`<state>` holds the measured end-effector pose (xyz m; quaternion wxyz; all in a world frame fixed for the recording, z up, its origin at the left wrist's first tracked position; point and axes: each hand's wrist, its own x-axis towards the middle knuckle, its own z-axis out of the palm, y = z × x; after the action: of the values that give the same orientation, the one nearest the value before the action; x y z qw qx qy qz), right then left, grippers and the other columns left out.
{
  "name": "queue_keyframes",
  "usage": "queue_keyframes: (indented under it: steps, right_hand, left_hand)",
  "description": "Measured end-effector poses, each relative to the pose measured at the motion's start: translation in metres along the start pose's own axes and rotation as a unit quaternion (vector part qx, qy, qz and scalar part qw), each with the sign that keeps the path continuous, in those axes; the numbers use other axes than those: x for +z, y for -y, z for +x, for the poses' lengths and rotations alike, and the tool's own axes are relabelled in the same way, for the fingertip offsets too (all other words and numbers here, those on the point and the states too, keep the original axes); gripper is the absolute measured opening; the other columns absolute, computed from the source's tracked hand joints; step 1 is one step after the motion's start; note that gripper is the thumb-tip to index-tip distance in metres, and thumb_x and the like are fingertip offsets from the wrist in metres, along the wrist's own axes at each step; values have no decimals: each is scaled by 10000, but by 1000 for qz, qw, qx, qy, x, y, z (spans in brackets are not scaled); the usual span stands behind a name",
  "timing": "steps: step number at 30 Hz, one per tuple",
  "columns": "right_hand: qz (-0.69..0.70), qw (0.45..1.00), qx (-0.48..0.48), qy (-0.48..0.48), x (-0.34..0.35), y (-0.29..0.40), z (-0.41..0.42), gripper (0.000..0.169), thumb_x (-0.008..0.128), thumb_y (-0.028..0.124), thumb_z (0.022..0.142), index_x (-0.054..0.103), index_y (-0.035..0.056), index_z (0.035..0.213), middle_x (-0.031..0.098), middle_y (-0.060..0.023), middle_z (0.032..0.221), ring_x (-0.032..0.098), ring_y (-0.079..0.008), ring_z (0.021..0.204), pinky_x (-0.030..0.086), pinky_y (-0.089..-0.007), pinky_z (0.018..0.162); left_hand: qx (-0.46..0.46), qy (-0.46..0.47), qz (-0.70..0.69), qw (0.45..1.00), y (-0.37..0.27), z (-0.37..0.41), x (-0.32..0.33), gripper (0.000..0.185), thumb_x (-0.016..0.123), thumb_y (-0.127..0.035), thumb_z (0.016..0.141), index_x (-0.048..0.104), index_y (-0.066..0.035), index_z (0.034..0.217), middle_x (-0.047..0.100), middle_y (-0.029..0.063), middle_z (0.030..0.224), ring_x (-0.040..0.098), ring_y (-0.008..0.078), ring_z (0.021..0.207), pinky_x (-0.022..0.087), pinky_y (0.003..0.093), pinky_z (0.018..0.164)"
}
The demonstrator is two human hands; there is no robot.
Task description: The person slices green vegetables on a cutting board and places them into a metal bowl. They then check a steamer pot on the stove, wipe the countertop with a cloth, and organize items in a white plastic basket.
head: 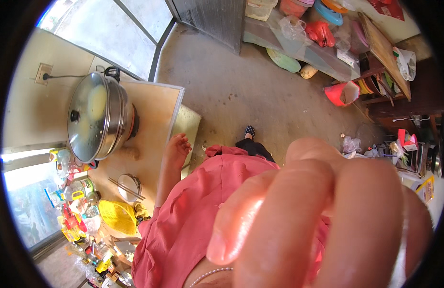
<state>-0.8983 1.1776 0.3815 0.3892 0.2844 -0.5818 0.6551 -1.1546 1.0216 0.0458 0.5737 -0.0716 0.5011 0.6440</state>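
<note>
My left hand [178,147] hangs beside the edge of the tan counter [153,104], fingers loosely curled and apart, with nothing in it. Very large and blurred, my right hand [315,201] is raised close to the camera in front of my red shirt [193,201]; its fingers are apart and no object shows in it. On the counter stands a steel steamer pot [115,118] with a glass lid [87,118], pale food showing through it. Nearer to me are a bowl [126,187] with chopsticks [132,190] across it and a yellow plastic basket [117,217].
Bottles and packets [79,190] crowd the counter's window side. A corded plug sits in a wall socket [44,74]. Across the floor, a low table [297,41] bears bags and tubs, with a green gourd [283,60] below. A red bag [342,93] stands by a wooden cabinet [385,54].
</note>
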Motion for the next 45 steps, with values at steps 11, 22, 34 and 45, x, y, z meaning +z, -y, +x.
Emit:
queue_keyframes:
  steps: [11, 22, 34, 45]
  right_hand:
    - [2, 999, -31, -9, -142, 25, 11, 169, 668, 140, 777, 541, 151, 888, 472, -135, 1135, 490, -253, 1030, 422, -413, 869]
    - [17, 999, -45, -17, -211, -9, 31, 197, 668, 127, 774, 520, 139, 904, 464, -143, 1153, 483, -256, 1056, 415, -421, 881]
    - [2, 999, 9, -45, -251, -110, 108, 228, 667, 113, 770, 497, 126, 921, 455, -152, 1172, 475, -259, 1085, 407, -430, 893]
    - [-116, 759, 571, -289, -382, -268, -50, 143, 617, 147, 754, 514, 51, 779, 574, -93, 983, 534, -115, 808, 443, -263, 724]
  left_hand:
    - [-15, 12, 32, 999, -26, 69, 141, 156, 505, -173, 868, 524, -65, 978, 555, 47, 751, 538, 179, 629, 452, 311, 567]
    - [-24, 3, 61, 998, -59, 122, 172, 146, 507, -163, 874, 508, -58, 975, 546, 44, 756, 535, 176, 625, 455, 306, 572]
    - [6, 28, 2, 1000, -136, 199, 160, 128, 484, -135, 858, 496, -61, 963, 548, 42, 739, 535, 170, 610, 455, 301, 549]
    - [30, -13, -60, 998, -165, 247, 160, 128, 484, -116, 839, 494, -64, 955, 559, 50, 731, 556, 180, 594, 474, 314, 543]
